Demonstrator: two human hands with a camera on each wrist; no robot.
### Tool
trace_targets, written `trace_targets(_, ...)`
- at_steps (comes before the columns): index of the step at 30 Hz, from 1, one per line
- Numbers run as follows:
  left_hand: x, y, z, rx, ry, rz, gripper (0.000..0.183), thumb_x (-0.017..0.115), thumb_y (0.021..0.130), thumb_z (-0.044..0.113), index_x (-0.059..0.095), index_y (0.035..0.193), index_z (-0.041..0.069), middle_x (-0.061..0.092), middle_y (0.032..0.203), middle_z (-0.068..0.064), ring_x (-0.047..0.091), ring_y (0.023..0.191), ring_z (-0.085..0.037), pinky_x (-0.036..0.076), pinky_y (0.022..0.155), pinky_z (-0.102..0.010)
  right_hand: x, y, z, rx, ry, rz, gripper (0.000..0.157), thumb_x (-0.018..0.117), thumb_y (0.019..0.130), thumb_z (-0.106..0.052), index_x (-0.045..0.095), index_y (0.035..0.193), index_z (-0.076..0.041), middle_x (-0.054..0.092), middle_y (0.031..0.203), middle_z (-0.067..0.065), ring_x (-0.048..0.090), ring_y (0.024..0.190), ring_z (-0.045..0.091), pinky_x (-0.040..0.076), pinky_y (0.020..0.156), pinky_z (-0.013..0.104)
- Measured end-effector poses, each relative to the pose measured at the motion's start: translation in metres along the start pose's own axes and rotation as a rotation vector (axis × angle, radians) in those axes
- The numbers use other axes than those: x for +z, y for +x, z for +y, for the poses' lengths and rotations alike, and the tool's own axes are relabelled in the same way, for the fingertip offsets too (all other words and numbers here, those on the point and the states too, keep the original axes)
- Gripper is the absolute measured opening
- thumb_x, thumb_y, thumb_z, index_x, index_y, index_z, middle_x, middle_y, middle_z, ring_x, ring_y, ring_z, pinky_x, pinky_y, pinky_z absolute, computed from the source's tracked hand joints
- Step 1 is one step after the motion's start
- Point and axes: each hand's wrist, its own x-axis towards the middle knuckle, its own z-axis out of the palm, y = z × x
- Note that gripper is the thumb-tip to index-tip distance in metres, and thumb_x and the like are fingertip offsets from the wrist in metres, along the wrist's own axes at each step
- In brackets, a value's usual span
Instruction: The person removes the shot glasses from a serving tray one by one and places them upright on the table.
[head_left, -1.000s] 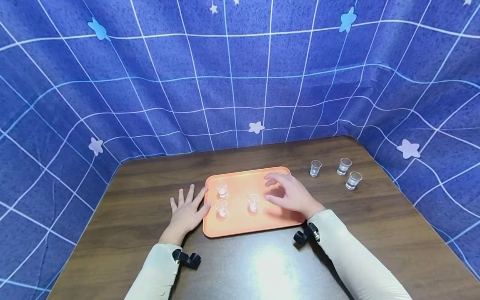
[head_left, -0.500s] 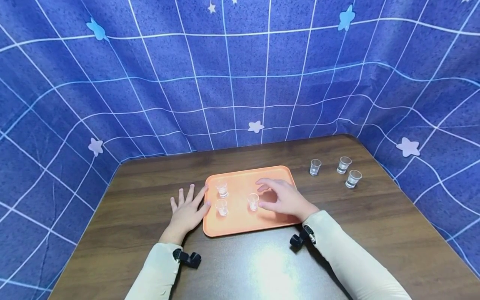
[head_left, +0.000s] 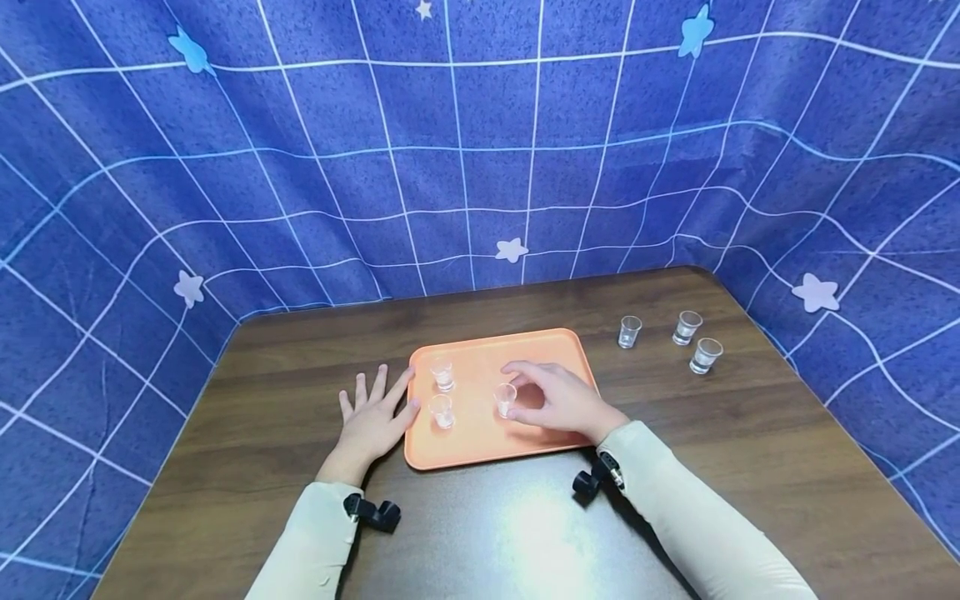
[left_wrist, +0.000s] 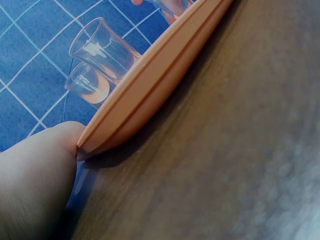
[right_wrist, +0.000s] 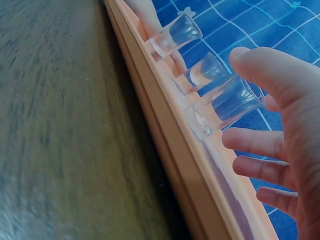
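An orange tray (head_left: 468, 450) lies on the table with three small clear shot glasses on it. My left hand (head_left: 372, 425) is spread beside the tray, thumb and index finger at its left edge. In the left wrist view the thumb (left_wrist: 50, 155) meets the tray's rim. On the tray's left side stand a rear shot glass (head_left: 443, 379) and a front shot glass (head_left: 442, 412). My right hand (head_left: 558, 402) is over the tray, loosely curved about the middle shot glass (head_left: 505, 402), with thumb and index finger apart. In the right wrist view the thumb (right_wrist: 255, 62) is close to its rim.
Three more shot glasses stand on the wooden table (head_left: 300, 350) right of the tray: a left one (head_left: 629, 333), a rear one (head_left: 686, 328) and a front one (head_left: 705, 356). A blue star-patterned curtain (head_left: 480, 167) surrounds the table's back and sides.
My right hand has moved left across the tray to the middle shot glass, its thumb now overlapping the glass in the head view. The left hand has stayed at the tray's edge.
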Motion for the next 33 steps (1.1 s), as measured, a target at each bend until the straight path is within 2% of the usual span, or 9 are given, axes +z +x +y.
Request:
trace_targets(9, 0.0007, 0.0001, 0.0009, -0.007, 0.008, -0.010, 0.067, 0.034, 0.101, 0.066, 0.024, 0.161, 0.038, 0.010, 0.169, -0.017, -0.006, 0.150, -0.053, -0.009, 0.110, -0.076, 0.0050, -0.0010, -0.0013, -0.020, -0.042, -0.024, 0.054, 0.077, 0.088, -0.040, 0.060, 0.133, -0.015, 0.073, 0.101, -0.014, 0.067, 0.101, 0.009, 0.049, 0.096, 0.038)
trace_targets(15, 0.0005, 0.0004, -0.0004, -0.013, 0.004, -0.021, 0.068, 0.031, 0.101, 0.068, 0.023, 0.161, 0.038, 0.008, 0.169, -0.017, -0.008, 0.150, -0.053, -0.010, 0.109, -0.076, 0.0066, -0.0006, -0.0050, 0.001, -0.093, -0.038, 0.043, 0.072, 0.092, -0.035, 0.062, 0.131, -0.020, 0.070, 0.097, -0.013, 0.065, 0.091, 0.009, 0.050, 0.090, 0.035)
trace_targets(22, 0.0014, 0.0005, -0.0028, -0.013, -0.003, -0.018, 0.068, 0.032, 0.101, 0.068, 0.022, 0.161, 0.039, 0.008, 0.169, -0.017, -0.008, 0.150, -0.053, -0.012, 0.109, -0.076, 0.0077, 0.0001, -0.0067, 0.011, -0.116, -0.041, 0.040, 0.071, 0.093, -0.034, 0.062, 0.130, -0.020, 0.070, 0.098, -0.011, 0.063, 0.089, 0.008, 0.051, 0.087, 0.034)
trace_targets(28, 0.0017, -0.0005, -0.0029, -0.013, 0.001, -0.009, 0.068, 0.033, 0.101, 0.067, 0.023, 0.161, 0.039, 0.009, 0.169, -0.017, -0.007, 0.150, -0.053, -0.011, 0.110, -0.076, 0.0080, 0.0003, -0.0053, 0.010, -0.084, -0.033, 0.038, 0.072, 0.094, -0.035, 0.063, 0.128, -0.021, 0.069, 0.099, -0.013, 0.062, 0.091, 0.007, 0.051, 0.087, 0.033)
trace_targets(33, 0.0007, -0.0002, -0.0011, -0.008, 0.006, -0.005, 0.067, 0.034, 0.101, 0.066, 0.023, 0.161, 0.039, 0.009, 0.169, -0.017, -0.007, 0.150, -0.052, -0.010, 0.110, -0.076, 0.0036, -0.0010, 0.0020, -0.012, -0.017, 0.026, 0.035, 0.076, 0.092, -0.030, 0.065, 0.123, -0.018, 0.067, 0.094, -0.015, 0.064, 0.088, 0.008, 0.052, 0.084, 0.033)
